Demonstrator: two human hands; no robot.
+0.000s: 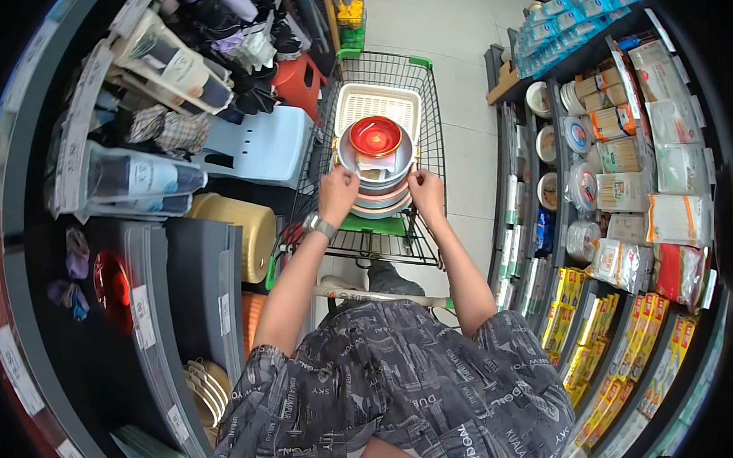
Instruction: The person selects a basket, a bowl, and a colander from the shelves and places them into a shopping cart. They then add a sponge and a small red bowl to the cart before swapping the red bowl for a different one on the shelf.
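Observation:
A stack of bowls and pans (373,198) stands in a wire shopping cart (436,130). On top of the stack lies a red bowl (375,137), inside a grey pot (346,155) with a paper label. My left hand (339,194) is closed at the left side of the pot, by its handle. At the pot's right side my right hand (427,193) is closed too, fingers bent at the other handle. Behind the stack is a cream plastic basket (378,99).
Shelves on the left hold umbrellas, a pale blue stool (271,143), a red stool (298,82) and a gold bin (241,229). On the right, shelves carry skewers, plastic tubs and yellow boxes (629,341). The cart's push bar (369,295) crosses near my body.

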